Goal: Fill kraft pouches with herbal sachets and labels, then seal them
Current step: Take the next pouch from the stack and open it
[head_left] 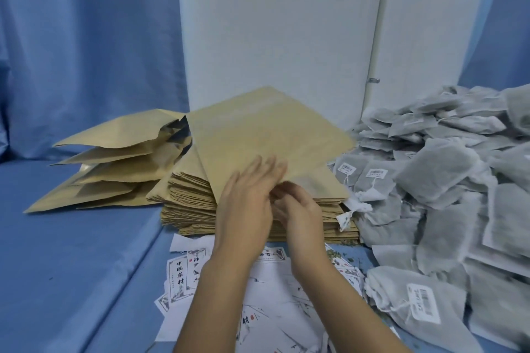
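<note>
A flat kraft pouch point(266, 135) is tilted up off a thick stack of empty kraft pouches point(192, 206) in the middle of the table. My right hand point(298, 209) grips the pouch's near edge from underneath. My left hand point(246, 200) rests against that same edge, fingers spread on the pouch's top face. Grey herbal sachets point(447, 180) with barcode tags lie heaped at the right. Printed paper labels point(183, 275) are scattered in front of the stack, under my forearms.
Several filled kraft pouches point(114, 163) with open mouths lean in a pile at the left of the stack. A blue cloth point(74, 252) covers the table. White panels point(275, 26) and blue curtains stand behind.
</note>
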Motion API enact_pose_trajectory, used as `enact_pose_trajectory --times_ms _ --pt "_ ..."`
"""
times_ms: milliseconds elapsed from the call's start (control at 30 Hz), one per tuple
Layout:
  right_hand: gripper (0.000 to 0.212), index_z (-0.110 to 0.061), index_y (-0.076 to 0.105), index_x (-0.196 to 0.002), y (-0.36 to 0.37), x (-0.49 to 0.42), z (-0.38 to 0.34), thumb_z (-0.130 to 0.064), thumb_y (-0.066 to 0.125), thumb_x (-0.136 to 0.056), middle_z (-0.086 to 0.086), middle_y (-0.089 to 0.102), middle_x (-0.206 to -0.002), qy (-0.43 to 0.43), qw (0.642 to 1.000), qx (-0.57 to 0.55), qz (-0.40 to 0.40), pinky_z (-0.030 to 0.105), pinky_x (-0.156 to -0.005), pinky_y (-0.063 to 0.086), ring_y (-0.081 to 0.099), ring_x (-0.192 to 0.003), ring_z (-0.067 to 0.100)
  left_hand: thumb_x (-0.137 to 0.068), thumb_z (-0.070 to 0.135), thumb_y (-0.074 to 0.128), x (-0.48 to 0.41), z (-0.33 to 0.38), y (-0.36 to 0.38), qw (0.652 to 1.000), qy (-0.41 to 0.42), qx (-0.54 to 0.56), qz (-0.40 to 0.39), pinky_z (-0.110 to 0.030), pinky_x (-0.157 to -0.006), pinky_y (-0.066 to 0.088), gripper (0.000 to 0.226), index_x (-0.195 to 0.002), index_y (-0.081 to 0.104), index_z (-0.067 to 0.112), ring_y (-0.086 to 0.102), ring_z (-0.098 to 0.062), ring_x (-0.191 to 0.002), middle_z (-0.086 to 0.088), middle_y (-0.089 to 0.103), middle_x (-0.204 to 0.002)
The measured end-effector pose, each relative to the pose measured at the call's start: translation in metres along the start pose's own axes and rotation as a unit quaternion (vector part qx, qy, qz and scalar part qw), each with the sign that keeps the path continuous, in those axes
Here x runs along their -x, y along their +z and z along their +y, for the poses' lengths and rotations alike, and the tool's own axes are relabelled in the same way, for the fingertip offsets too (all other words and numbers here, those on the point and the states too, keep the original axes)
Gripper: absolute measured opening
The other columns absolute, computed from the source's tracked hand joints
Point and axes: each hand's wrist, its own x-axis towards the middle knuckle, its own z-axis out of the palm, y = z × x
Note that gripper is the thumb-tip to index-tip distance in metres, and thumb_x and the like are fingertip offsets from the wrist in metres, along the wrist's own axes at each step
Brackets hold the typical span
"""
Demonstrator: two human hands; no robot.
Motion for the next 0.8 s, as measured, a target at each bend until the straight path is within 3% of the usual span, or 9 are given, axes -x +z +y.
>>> enact_pose_trajectory --times_ms 67,167,233,333,467,533,600,667,800 --pt "0.027 -0.008 0.049 -0.067 0.001 0.001 -0.006 0.008 0.04 -0.086 0.001 0.052 -0.064 0.054 0.99 -0.128 0.02 0.02 -0.063 0.044 0.049 -0.064 0.012 -0.092 0.002 0.04 0.001 0.001 0.005 0.994 -0.04 -0.019 -0.099 -0.031 -0.117 0.011 0.06 -0.144 0.036 0.033 0.019 -0.005 -0.143 0.012 0.028 -0.153" --pt "0.039 -0.007 0.056 -0.053 -0.003 0.002 -0.01 0.003 0.038 -0.086 0.012 0.059 -0.074 0.158 0.946 -0.283 0.019 0.023 -0.068 0.048 0.058 -0.071 0.017 -0.1 0.023 0.036 0.004 0.001 0.014 0.981 -0.096 -0.004 -0.169 -0.032 -0.117 0.009 0.044 -0.143 0.037 0.036 0.019 -0.003 -0.142 0.014 0.028 -0.153" --pt "0.037 -0.003 0.058 -0.058 -0.008 0.003 -0.011 0.002 0.036 -0.086 0.018 0.064 -0.086 0.213 0.921 -0.325 0.016 0.027 -0.068 0.055 0.064 -0.081 0.023 -0.102 0.03 0.033 0.004 -0.001 0.018 0.969 -0.124 -0.01 -0.211 -0.032 -0.115 0.006 0.04 -0.141 0.04 0.035 0.021 -0.004 -0.142 0.013 0.03 -0.152" --pt "0.027 0.0 0.057 -0.073 -0.014 0.002 -0.008 0.001 0.034 -0.087 0.017 0.065 -0.084 0.249 0.909 -0.333 0.017 0.023 -0.05 0.056 0.064 -0.079 0.024 -0.102 0.028 0.031 0.006 -0.003 0.023 0.958 -0.145 0.001 -0.249 -0.032 -0.115 0.004 0.04 -0.14 0.043 0.033 0.023 -0.006 -0.142 0.01 0.031 -0.153" --pt "0.024 0.002 0.056 -0.079 -0.019 -0.002 -0.002 0.004 0.034 -0.086 0.019 0.065 -0.087 0.257 0.906 -0.335 0.019 0.024 -0.052 0.057 0.065 -0.081 0.026 -0.103 0.028 0.03 0.007 -0.002 0.024 0.958 -0.141 -0.008 -0.25 -0.031 -0.115 0.005 0.039 -0.14 0.043 0.032 0.026 -0.006 -0.14 0.01 0.034 -0.151" --pt "0.021 -0.002 0.053 -0.081 -0.02 -0.004 0.001 0.006 0.034 -0.085 0.02 0.061 -0.092 0.255 0.907 -0.335 0.028 0.027 -0.059 0.059 0.064 -0.084 0.027 -0.103 0.029 0.031 0.008 -0.002 0.023 0.961 -0.156 0.01 -0.228 -0.032 -0.115 0.014 0.037 -0.135 0.049 0.031 0.038 -0.01 -0.134 0.009 0.046 -0.144" --pt "0.019 -0.007 0.048 -0.081 -0.02 -0.005 0.002 0.006 0.035 -0.085 0.016 0.055 -0.089 0.258 0.906 -0.335 0.028 0.026 -0.059 0.058 0.061 -0.075 0.024 -0.102 0.029 0.033 0.009 0.0 0.021 0.966 -0.162 -0.003 -0.201 -0.037 -0.104 0.035 0.034 -0.127 0.055 0.03 0.052 -0.02 -0.117 0.003 0.061 -0.127" --pt "0.019 -0.009 0.046 -0.078 -0.02 -0.006 0.001 0.005 0.036 -0.085 0.012 0.05 -0.081 0.257 0.911 -0.321 0.024 0.024 -0.052 0.054 0.056 -0.065 0.019 -0.101 0.03 0.033 0.01 0.003 0.02 0.969 -0.138 -0.078 -0.189 -0.036 -0.084 0.046 0.03 -0.12 0.056 0.028 0.057 -0.024 -0.102 0.001 0.065 -0.112" --pt "0.018 -0.007 0.047 -0.087 -0.017 -0.007 -0.002 0.005 0.034 -0.084 0.013 0.047 -0.081 0.246 0.931 -0.268 0.022 0.025 -0.054 0.042 0.048 -0.063 0.019 -0.094 0.021 0.039 0.008 0.009 0.024 0.972 -0.104 -0.139 -0.159 -0.034 -0.066 0.041 0.023 -0.109 0.056 0.022 0.058 -0.024 -0.091 0.0 0.064 -0.102"
